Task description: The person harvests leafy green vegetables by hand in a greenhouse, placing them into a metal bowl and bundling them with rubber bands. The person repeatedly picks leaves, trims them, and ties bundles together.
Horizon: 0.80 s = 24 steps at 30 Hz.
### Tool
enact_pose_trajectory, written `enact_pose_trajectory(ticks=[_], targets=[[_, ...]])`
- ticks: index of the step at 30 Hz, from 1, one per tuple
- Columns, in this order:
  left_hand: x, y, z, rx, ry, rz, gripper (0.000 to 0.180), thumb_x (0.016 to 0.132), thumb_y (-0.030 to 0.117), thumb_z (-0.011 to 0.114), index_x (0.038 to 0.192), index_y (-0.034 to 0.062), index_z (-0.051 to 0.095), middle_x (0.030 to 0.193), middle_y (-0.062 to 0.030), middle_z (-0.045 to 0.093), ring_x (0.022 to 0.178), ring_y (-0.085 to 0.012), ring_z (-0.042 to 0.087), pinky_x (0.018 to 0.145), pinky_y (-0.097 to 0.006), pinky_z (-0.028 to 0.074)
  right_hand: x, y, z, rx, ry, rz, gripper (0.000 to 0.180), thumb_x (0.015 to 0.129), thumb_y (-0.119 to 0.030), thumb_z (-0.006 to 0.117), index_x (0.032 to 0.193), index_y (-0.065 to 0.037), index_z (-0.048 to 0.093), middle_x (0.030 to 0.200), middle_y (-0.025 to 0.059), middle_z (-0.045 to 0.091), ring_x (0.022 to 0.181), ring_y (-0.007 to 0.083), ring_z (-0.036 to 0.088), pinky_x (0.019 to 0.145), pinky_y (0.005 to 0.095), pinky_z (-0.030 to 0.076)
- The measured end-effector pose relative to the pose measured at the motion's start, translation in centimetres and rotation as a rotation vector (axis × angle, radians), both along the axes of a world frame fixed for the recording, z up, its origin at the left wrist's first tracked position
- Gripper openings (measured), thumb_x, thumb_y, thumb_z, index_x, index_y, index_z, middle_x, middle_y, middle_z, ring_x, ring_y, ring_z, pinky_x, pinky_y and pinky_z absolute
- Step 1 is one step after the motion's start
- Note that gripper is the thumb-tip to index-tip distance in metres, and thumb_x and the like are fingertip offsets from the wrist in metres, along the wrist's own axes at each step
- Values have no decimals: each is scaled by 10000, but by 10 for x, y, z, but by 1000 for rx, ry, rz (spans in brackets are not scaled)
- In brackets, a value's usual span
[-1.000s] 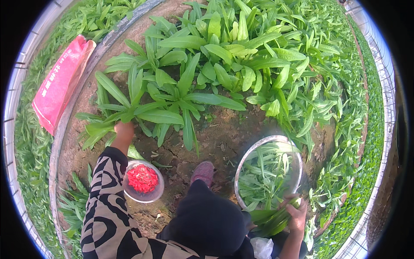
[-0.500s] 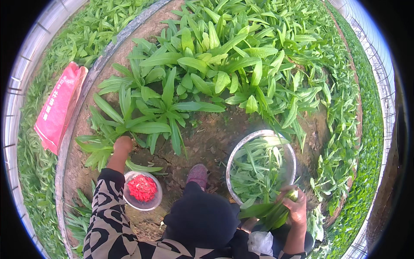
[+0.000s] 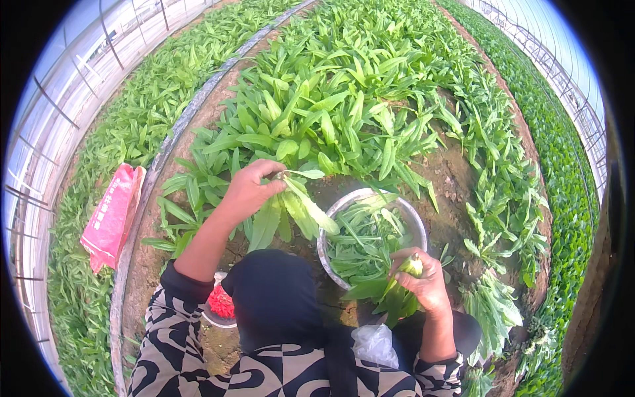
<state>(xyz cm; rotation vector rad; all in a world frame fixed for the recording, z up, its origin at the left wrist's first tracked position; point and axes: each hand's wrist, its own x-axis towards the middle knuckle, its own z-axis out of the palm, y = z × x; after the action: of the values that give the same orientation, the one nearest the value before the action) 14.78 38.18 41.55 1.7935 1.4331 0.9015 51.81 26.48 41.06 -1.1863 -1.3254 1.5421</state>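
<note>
My left hand [image 3: 246, 192] pinches a leafy green plant [image 3: 296, 210] by its cut stem end, with the leaves hanging down and to the right. In front of me on the right, my right hand [image 3: 426, 283] is wrapped round a bunch of leafy greens [image 3: 390, 301]; the stem ends point up and the leaves trail toward my lap. Just beyond that bunch sits a round basin [image 3: 323, 253] with loose green leaves [image 3: 370, 235] inside. A small bowl [image 3: 223, 324] of red strips [image 3: 221, 302] lies below my left forearm, partly hidden by my knee.
Dense leafy plants [image 3: 331, 99] grow ahead and along the right. A grey edging strip [image 3: 162, 152] runs up the left, with a pink bag [image 3: 114, 218] beyond it. Greens [image 3: 491, 308] lie on the soil at right. A clear plastic bag [image 3: 375, 345] rests by my lap.
My left hand has risen from the plants at left and moved right, now holding a plucked plant. The right hand keeps its bunch. The whole view has shifted, showing more of the far rows.
</note>
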Motion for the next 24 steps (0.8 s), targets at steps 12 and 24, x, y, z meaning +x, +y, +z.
enact_pose_trajectory(ticks=[12, 24], targets=[[197, -16, 39, 284, 42, -245, 154, 799, 110, 671, 907, 17, 614, 828, -126, 634, 723, -257, 618, 662, -344, 489, 19, -26, 16, 429, -264, -112, 396, 750, 4, 726, 1133, -62, 648, 1321, 123, 583, 1221, 263, 553, 1009, 350, 428], [236, -18, 0, 292, -126, -320, 124, 896, 75, 639, 985, -11, 638, 824, -102, 652, 711, -159, 609, 670, -292, 490, 14, -9, -9, 239, -362, -241, 376, 733, -8, 757, 1095, -40, 659, 1242, 107, 581, 1126, 224, 552, 978, 329, 420]])
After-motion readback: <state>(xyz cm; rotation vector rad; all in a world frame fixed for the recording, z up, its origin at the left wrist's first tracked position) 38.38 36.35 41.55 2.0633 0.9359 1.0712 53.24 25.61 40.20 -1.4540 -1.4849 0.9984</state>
